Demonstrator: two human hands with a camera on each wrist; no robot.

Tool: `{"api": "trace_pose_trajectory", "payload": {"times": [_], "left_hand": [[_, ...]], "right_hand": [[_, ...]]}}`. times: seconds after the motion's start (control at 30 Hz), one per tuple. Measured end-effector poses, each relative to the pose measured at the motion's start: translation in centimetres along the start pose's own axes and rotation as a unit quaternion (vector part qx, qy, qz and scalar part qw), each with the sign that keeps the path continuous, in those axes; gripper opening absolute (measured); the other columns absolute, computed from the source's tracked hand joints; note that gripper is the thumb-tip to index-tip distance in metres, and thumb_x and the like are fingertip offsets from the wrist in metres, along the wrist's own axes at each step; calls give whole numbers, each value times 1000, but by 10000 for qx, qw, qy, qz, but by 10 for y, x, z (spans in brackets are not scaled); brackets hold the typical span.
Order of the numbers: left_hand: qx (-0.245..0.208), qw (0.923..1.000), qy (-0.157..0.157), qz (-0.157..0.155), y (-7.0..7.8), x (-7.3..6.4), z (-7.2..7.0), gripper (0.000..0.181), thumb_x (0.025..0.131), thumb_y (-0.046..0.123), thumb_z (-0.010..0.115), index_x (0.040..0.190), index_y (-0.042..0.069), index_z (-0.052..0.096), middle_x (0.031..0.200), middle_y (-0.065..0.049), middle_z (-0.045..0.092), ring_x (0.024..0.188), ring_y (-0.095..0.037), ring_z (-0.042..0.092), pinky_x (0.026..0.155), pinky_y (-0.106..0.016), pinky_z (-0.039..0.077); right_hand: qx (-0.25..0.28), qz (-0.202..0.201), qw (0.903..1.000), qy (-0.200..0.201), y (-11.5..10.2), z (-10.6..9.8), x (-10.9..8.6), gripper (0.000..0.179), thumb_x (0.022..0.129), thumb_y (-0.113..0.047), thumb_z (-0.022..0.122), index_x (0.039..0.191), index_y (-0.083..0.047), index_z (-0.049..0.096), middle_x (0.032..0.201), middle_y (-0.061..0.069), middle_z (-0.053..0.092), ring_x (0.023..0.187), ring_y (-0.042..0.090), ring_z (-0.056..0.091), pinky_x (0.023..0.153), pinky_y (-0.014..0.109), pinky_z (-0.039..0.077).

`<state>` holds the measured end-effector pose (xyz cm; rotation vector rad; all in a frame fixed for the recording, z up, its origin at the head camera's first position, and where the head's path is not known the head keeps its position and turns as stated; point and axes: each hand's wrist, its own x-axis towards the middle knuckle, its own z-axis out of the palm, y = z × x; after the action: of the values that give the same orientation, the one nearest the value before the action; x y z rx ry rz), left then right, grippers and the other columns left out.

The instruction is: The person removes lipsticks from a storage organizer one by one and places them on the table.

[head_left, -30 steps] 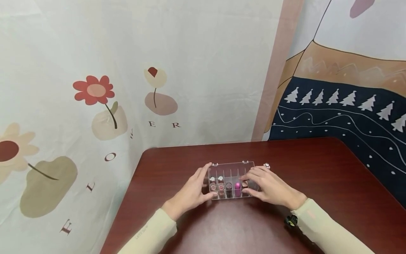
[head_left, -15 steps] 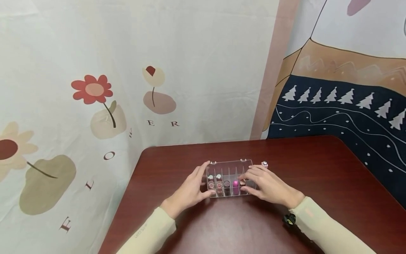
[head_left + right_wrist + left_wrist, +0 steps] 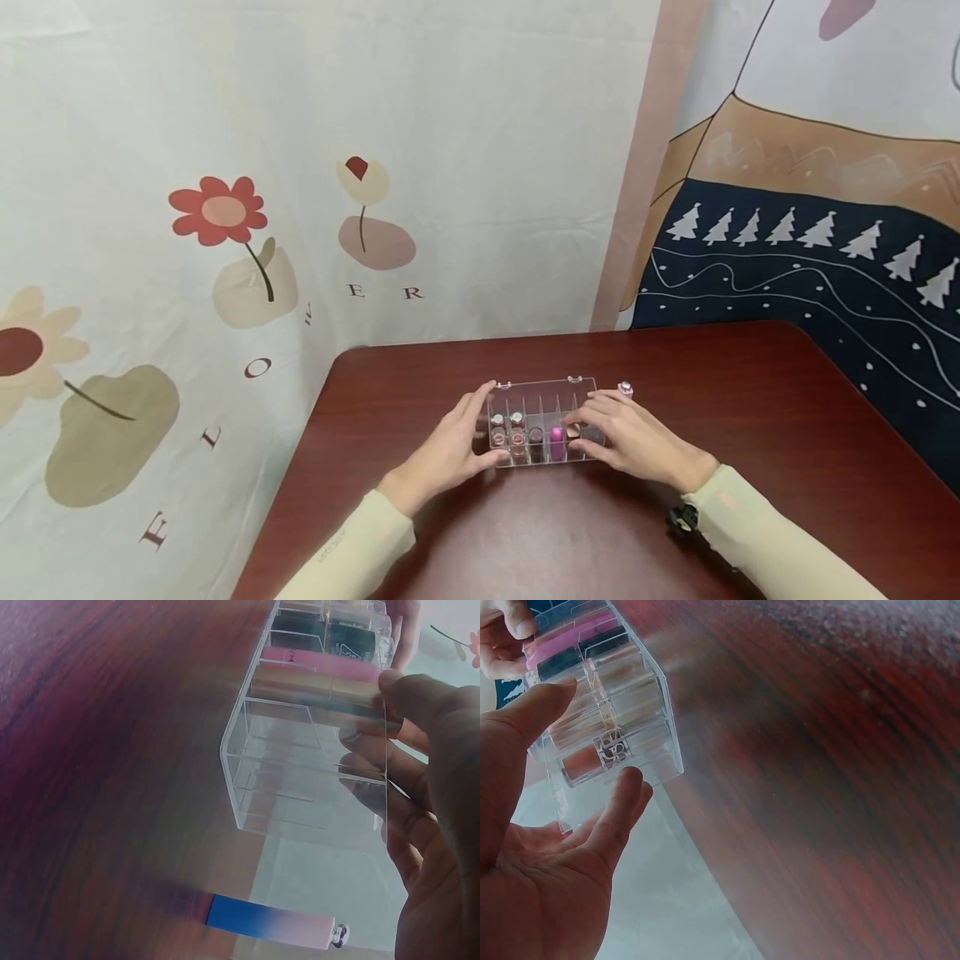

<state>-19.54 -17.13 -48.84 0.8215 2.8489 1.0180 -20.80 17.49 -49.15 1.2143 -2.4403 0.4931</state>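
Observation:
A clear plastic lipstick organizer (image 3: 542, 408) with divided slots stands on the table. Several tubes sit inside, among them a bright pink tube (image 3: 557, 443), a dark tube (image 3: 536, 446) and clear-cased ones with reddish contents (image 3: 581, 763). My left hand (image 3: 442, 458) holds the organizer's left end, thumb at the front and fingers along the side. At the right part, my right hand (image 3: 637, 433) pinches the top of a gold-brown lipstick tube (image 3: 315, 688) that sits in the slot beside the pink one. My right fingers partly hide its upper end in the head view.
Just right of the organizer, behind my right hand, a blue-to-pink tube (image 3: 270, 921) with a silver ball top stands upright on the dark red table (image 3: 495, 542). A printed cloth (image 3: 487, 167) hangs behind the table's far edge.
The head view has shifted slightly. Both hands keep their places at the organizer, and the tubes stay in the same slots.

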Motion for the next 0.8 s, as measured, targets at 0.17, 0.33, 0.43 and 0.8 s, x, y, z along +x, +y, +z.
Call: {"api": "trace_pose_trajectory", "payload": {"times": [0.17, 0.33, 0.43, 0.8], "left_hand": [[47, 10000, -4, 51, 0, 0, 0, 110, 98, 20, 97, 181, 6, 27, 163, -26, 59, 113, -34, 86, 108, -48, 70], [-21, 10000, -25, -39, 1, 0, -1, 110, 98, 20, 97, 182, 7, 26, 165, -25, 58, 114, -34, 86, 110, -47, 69], [-53, 10000, -20, -55, 1, 1, -1, 111, 98, 19, 97, 182, 7, 26, 166, -25, 58, 114, -34, 87, 111, -47, 69], [5, 10000, -27, -67, 1, 0, 0, 111, 98, 20, 97, 182, 10, 26, 166, -25, 58, 114, -33, 86, 111, -47, 69]], "right_hand": [[47, -43, 10000, 28, 1, 0, 1, 30, 97, -25, 97, 124, -19, 85, 114, -9, 83, 109, 9, 75, 112, 51, 62], [166, 31, 9998, -48, 1, -2, 3, 27, 97, -25, 96, 121, -19, 86, 112, -9, 84, 107, 8, 76, 115, 52, 61], [211, 88, 9997, -80, 1, -2, 3, 26, 98, -26, 96, 121, -19, 86, 112, -9, 84, 107, 8, 76, 116, 52, 61], [322, 89, 9994, -62, 2, -2, 3, 24, 99, -25, 95, 120, -19, 87, 111, -10, 84, 107, 7, 77, 115, 50, 61]]}}
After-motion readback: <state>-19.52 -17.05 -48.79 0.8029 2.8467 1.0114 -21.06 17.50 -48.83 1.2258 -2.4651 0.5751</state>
